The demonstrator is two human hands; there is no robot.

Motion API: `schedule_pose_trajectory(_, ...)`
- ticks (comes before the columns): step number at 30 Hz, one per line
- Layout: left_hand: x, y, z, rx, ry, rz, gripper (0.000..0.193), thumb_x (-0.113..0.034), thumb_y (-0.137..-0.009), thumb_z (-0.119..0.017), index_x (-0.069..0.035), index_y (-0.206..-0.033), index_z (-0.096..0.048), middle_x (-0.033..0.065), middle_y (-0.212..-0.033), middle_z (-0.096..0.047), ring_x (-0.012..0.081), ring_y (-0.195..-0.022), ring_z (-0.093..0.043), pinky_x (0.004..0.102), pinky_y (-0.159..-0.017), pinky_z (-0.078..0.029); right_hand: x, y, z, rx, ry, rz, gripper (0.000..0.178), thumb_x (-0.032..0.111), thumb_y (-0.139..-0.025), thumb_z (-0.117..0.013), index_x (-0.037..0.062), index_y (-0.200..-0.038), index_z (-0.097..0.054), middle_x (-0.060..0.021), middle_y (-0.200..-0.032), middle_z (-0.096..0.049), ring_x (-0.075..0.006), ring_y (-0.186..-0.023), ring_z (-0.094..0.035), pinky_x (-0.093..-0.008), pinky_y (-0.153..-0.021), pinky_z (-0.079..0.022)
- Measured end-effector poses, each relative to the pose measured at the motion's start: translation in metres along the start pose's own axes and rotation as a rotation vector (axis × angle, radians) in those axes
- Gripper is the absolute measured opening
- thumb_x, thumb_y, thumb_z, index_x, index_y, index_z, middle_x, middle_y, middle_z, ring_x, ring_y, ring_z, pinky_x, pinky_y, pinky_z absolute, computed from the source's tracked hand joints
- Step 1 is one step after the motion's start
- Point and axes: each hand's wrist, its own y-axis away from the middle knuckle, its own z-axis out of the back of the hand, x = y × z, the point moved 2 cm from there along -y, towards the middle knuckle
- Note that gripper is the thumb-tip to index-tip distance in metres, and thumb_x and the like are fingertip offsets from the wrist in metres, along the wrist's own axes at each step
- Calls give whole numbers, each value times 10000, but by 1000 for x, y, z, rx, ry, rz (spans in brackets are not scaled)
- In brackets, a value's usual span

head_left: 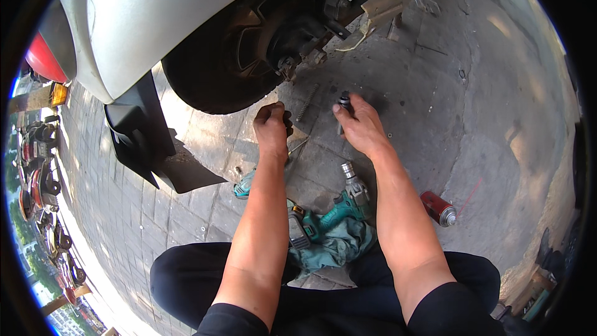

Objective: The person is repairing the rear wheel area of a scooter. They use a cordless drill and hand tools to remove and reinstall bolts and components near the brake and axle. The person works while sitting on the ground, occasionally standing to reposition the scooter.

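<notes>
- Grey paving slabs (pixel 435 87), oil-stained, carry everything beneath a raised scooter's black rear wheel (pixel 217 68).
- Small dark cylindrical metal part (pixel 344 101): pinched at the fingertips of the right hand (pixel 360 127), just above the paving, near the hub (pixel 289 65).
- Left hand (pixel 272 127): fingers curled together in a fist around a dark object, kind not discernible.
- Thin coiled metal spring (pixel 306 102): lying loose between the hands; a knock could roll it away.
- Green cordless impact wrench (pixel 339 208) on a teal rag (pixel 336 246), and a red spray can (pixel 438 208) toward the near edge: either forearm could catch them.
- Risk: the pinch grip may slip, dropping the part into grit.
</notes>
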Motion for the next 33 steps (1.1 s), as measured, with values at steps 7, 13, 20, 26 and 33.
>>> schedule_pose_trajectory(7, 10, -54, -14, 121, 266, -210, 110, -179, -897, -635, -76, -926, -608, 28, -850, -620, 145, -693, -569, 287, -610, -470, 115, 17, -37, -18, 117, 467, 254, 187, -866, -653, -42, -943, -574, -272, -810, -643, -464, -766, -629, -485, -684, -502)
schedule_pose_trajectory(13, 5, -45, -26, 93, 189, -247, 163, -143, -928, -604, -44, -1056, -624, 41, -1005, -628, 162, -926, -563, 328, -816, -467, 142, 13, -33, 103, 611, 577, 306, 309, -859, -668, 12, -929, -656, -206, -795, -684, -389, -760, -677, -471, -681, -548)
schedule_pose_trajectory(20, -10, -14, -38, 104, 732, -170, 100, -80, -890, -544, -26, -943, -610, 39, -869, -645, 133, -795, -605, 271, -680, -478, 140, 17, -48, 144, 722, 610, 326, 352, -916, -591, 32, -894, -650, -196, -759, -685, -426, -715, -663, -495, -657, -539)
schedule_pose_trajectory(26, 4, -30, -29, 162, 527, 36, 98, -86, -942, -554, -23, -984, -617, 30, -913, -650, 127, -812, -602, 277, -723, -489, 121, 8, -39, 2, 610, 579, 350, 379, -893, -616, 33, -844, -648, -186, -721, -676, -413, -688, -662, -496, -651, -537)
schedule_pose_trajectory(33, -4, -27, -26, 117, 302, -144, 110, -131, -929, -594, -39, -969, -640, 7, -882, -629, 96, -791, -555, 264, -727, -468, 120, -2, -23, -75, 667, 380, 370, 376, -904, -586, 15, -897, -670, -199, -762, -691, -380, -730, -689, -483, -679, -545)
